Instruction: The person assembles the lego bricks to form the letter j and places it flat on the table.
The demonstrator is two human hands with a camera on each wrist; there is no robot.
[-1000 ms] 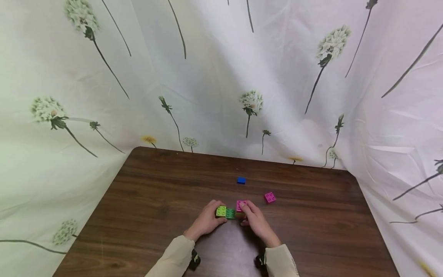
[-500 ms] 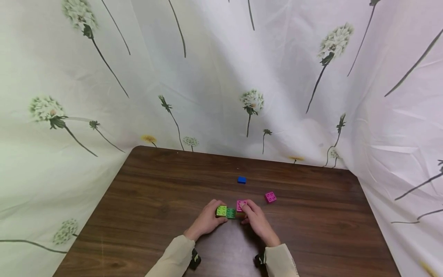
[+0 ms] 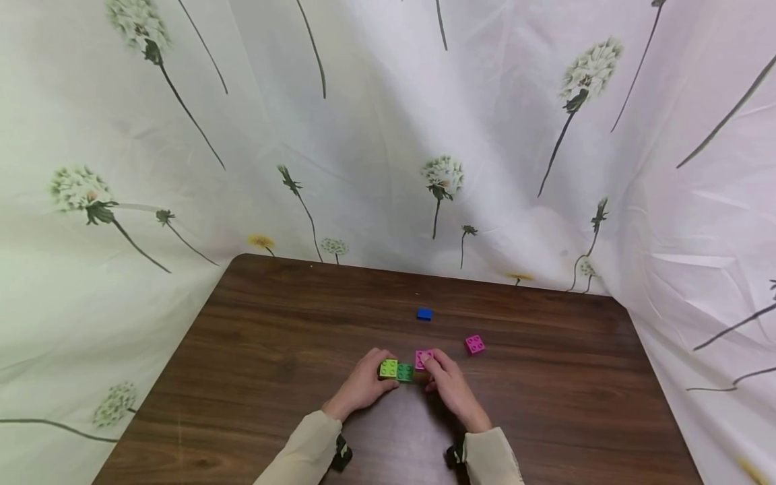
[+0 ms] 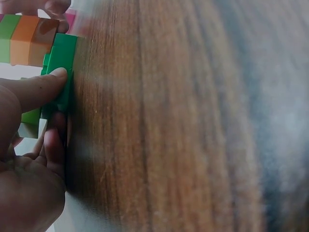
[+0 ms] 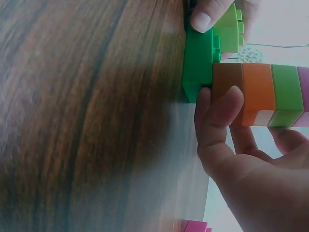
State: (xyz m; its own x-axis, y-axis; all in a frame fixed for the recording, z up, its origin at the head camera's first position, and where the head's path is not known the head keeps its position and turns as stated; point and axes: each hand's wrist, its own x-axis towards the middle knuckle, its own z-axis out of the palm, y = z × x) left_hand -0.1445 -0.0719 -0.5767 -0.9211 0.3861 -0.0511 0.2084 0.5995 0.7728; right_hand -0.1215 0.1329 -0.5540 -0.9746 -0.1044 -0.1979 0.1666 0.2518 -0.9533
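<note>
A long green toy building brick (image 5: 197,67) lies on the table, studs up, with a lime green brick (image 3: 389,368) on its left part. My left hand (image 3: 365,382) grips this end, the thumb against the green brick's side in the left wrist view. At the right end stands an upright stack of bricks: brown (image 5: 228,89) lowest, then orange (image 5: 258,92), green (image 5: 287,92) and pink (image 3: 422,360) on top. My right hand (image 3: 447,384) holds this stack, a finger over the pink brick. The brown brick meets the green brick's studded side; how firmly is hidden.
Beyond the hands, a small blue brick (image 3: 424,314) lies on the dark wooden table (image 3: 291,316). Another pink brick (image 3: 475,345) lies right of it, nearer to my right hand. A white cloth with dandelion prints (image 3: 376,168) hangs behind the table.
</note>
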